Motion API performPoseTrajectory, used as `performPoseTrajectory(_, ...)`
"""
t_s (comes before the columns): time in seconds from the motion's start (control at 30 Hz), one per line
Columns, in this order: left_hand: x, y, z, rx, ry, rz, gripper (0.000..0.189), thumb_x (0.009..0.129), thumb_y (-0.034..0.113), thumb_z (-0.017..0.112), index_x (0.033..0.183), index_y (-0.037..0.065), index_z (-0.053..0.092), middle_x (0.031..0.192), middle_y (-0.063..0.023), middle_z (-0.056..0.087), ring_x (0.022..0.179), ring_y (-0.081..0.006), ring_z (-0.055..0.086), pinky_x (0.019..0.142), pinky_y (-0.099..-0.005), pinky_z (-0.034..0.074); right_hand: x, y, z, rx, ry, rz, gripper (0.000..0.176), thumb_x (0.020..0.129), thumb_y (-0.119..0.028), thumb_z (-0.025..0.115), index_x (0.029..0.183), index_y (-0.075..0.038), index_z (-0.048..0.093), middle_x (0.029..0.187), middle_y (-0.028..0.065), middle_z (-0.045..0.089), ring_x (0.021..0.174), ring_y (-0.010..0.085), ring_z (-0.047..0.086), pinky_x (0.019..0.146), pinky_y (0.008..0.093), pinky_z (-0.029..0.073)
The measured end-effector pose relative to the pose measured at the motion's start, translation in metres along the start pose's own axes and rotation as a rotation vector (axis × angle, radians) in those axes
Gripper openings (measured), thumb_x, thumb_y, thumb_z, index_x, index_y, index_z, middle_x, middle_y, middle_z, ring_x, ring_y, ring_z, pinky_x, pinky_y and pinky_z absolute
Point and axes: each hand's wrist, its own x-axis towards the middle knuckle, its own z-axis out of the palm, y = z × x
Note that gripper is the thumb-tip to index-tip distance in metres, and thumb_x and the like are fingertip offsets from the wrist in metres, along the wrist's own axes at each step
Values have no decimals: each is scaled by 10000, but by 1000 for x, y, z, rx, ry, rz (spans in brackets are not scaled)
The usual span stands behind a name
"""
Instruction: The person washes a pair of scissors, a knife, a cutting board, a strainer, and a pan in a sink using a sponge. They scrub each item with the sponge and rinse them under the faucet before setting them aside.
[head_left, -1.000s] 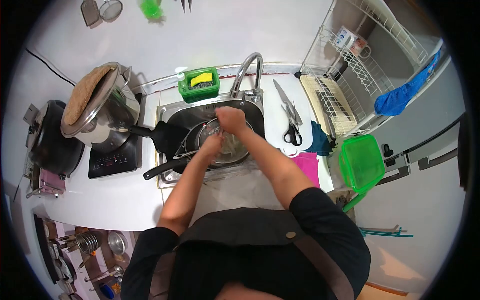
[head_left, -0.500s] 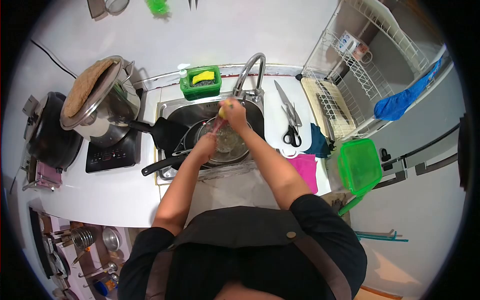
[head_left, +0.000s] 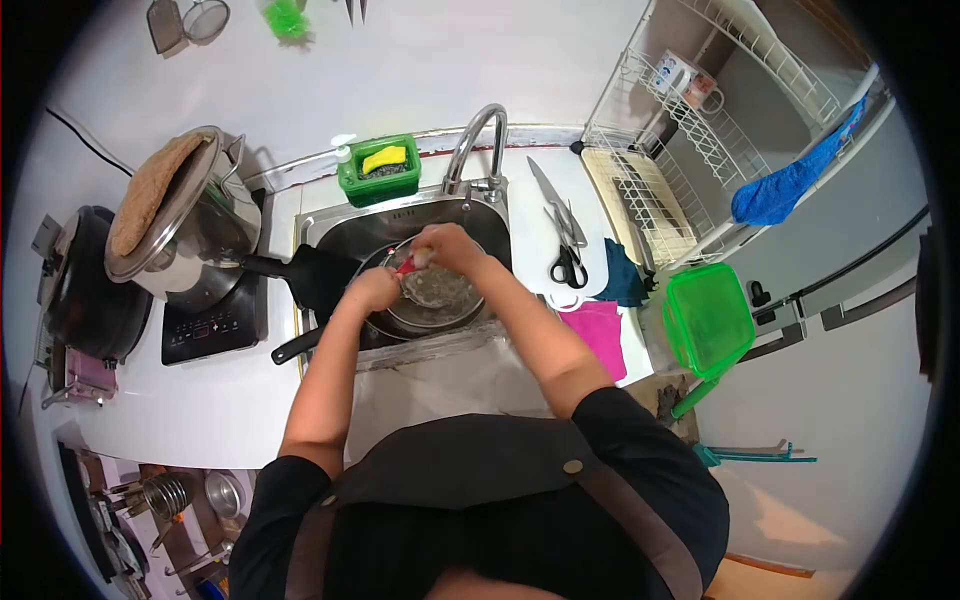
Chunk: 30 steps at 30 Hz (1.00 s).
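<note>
Both my hands are over the sink (head_left: 320, 215), close together. My left hand (head_left: 376, 289) is closed on a slim red object (head_left: 405, 266) whose kind I cannot make out. My right hand (head_left: 447, 246) is curled at its other end, fingers closed; what lies inside them is mostly hidden. Below them a round bowl (head_left: 440, 312) with cloudy water sits in the basin. A black pan with a long handle (head_left: 297, 346) lies under it, and another flat black piece of cookware (head_left: 325, 280) rests over the sink's left side.
Behind the sink stand the faucet (head_left: 482, 115) and a green caddy (head_left: 378, 188) with a yellow sponge (head_left: 385, 159). A knife (head_left: 548, 188) and scissors (head_left: 568, 268) lie on the right. At left, a large steel pot (head_left: 220, 220) stands on an induction cooker (head_left: 205, 335).
My hands have come lower and nearer me over the bowl. The yellow thing seen at my right hand is now mostly hidden. The whole view has shifted slightly.
</note>
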Motion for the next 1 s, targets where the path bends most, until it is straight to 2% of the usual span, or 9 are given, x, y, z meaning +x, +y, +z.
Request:
performPoseTrajectory(0.13,-7,7,-12,31,-97,17,346,858,292,376,834,16,584,868,-216,585,846,-387,544,762,-422,423,-3,-14,-4,-199,-543,-382,244,637,-132,666,869,-74,615,790,97,607,698,206,591,645,282,460)
performPoseTrajectory(0.2,-5,4,-1,-35,-95,27,345,849,308,395,832,23,589,855,-208,589,831,-369,558,744,-412,426,2,-9,-16,170,-502,162,272,665,-154,665,916,-77,598,819,79,605,721,151,582,661,269,460)
performPoseTrajectory(0.27,-12,10,-7,-171,-117,-61,355,867,292,367,880,10,583,862,-226,581,831,-383,544,752,-425,422,12,-4,-26,165,-173,215,316,694,-163,652,976,-57,560,840,76,604,729,135,573,682,273,460)
performPoseTrajectory(0.37,-12,10,-5,-253,-99,-68,367,868,298,366,858,1,581,846,-228,582,839,-392,537,769,-424,415,3,-7,-3,132,-158,-179,294,701,-154,650,964,-55,564,831,71,604,728,134,572,681,267,455)
performPoseTrajectory(0.47,-2,4,8,-154,-148,-78,388,867,316,370,841,-10,578,868,-229,580,855,-381,541,762,-408,413,-8,4,4,-230,-631,-345,270,703,-150,650,940,-53,565,823,68,600,739,142,578,688,265,454)
performPoseTrajectory(0.6,2,5,31,-638,146,-192,430,871,370,356,792,12,578,734,-160,568,732,-280,553,652,-361,414,-13,10,15,116,-33,157,173,736,-66,600,903,-59,558,834,71,599,757,163,589,670,280,468)
performPoseTrajectory(0.67,2,20,42,-735,179,-217,446,876,391,346,764,27,577,674,-120,552,668,-232,542,601,-338,409,-29,-7,46,1425,371,736,171,745,-19,578,909,-55,545,824,63,587,752,174,585,646,289,472)
performPoseTrajectory(0.73,3,42,46,-1336,143,-447,450,885,431,316,724,75,539,591,-30,483,526,-134,449,478,-275,352,-37,-23,59,1453,434,834,216,753,-9,569,957,-42,509,834,63,568,751,189,577,640,300,476)
performPoseTrajectory(1.0,21,61,70,-1284,3,-2,375,893,401,359,731,92,497,567,29,384,456,-77,340,416,-220,274,-46,-19,-4,959,400,743,246,789,-23,537,1012,-60,442,784,37,520,672,134,536,576,280,459)
